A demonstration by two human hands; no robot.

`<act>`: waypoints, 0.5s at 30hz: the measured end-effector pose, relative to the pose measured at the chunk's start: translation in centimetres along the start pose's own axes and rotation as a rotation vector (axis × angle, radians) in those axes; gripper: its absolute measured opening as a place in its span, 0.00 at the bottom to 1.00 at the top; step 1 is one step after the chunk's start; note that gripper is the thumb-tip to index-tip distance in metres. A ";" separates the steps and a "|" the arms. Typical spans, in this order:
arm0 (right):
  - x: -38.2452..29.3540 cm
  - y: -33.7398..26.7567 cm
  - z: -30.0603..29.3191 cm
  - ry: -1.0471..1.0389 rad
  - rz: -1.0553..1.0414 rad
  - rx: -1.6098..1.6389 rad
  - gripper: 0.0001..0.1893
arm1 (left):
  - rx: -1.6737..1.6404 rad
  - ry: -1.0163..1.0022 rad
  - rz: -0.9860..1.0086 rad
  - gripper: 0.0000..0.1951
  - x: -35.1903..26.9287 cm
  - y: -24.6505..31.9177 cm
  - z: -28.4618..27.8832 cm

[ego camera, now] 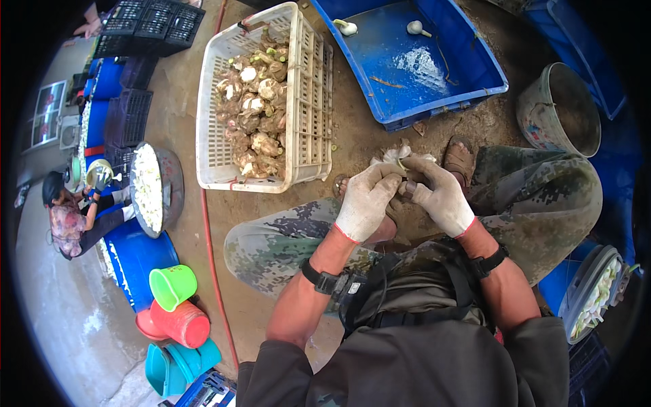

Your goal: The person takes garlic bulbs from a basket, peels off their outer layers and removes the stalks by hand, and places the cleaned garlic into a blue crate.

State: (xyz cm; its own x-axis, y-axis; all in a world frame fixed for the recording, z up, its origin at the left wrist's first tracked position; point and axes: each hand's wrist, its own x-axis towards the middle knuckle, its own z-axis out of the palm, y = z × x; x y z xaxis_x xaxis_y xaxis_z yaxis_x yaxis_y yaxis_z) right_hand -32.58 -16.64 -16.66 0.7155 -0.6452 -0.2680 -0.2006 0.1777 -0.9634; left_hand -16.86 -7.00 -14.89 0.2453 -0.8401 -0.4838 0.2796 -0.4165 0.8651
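Note:
My left hand (367,201) and my right hand (443,196), both in off-white knit gloves with red cuffs, meet between my knees. Their fingers close around a pale bulb (403,164), mostly hidden by the gloves. A dark band (408,188) sits at my right thumb; whether it is a blade cannot be told. Just beyond my fingertips are pale bulb pieces or skins (396,153). Ahead and left stands a white plastic crate (310,102) of brown, rooty bulbs (254,117). A blue plastic tub (376,61) ahead holds two cleaned white bulbs (347,27) and some water.
A grey bucket (534,109) stands at right; a container of whitish bulbs (592,305) is behind it. A red hose (206,224) runs along the floor. At left a seated person (71,219) works beside a heaped basin (170,188), near colored buckets (180,323) and black crates (147,25).

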 end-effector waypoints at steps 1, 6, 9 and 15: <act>-0.1 -0.2 0.2 -0.043 0.206 0.269 0.23 | 0.067 -0.018 0.046 0.12 -0.1 0.1 -0.1; 0.0 -0.3 0.1 -0.182 0.169 0.190 0.23 | 0.093 0.009 0.086 0.12 -0.3 -1.1 0.2; -0.2 0.9 0.0 -0.132 0.068 0.019 0.24 | 0.014 0.014 0.083 0.12 -0.4 -1.6 0.8; 0.3 1.1 -0.1 -0.024 -0.006 -0.047 0.27 | 0.173 0.056 0.146 0.17 -0.2 -0.3 -0.1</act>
State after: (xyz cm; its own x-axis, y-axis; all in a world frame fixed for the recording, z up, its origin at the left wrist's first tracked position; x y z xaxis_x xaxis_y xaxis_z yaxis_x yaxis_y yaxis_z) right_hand -32.68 -16.75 -17.84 0.7328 -0.6277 -0.2627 -0.2268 0.1386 -0.9640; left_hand -16.92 -6.67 -15.03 0.3240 -0.8772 -0.3543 0.0755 -0.3494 0.9339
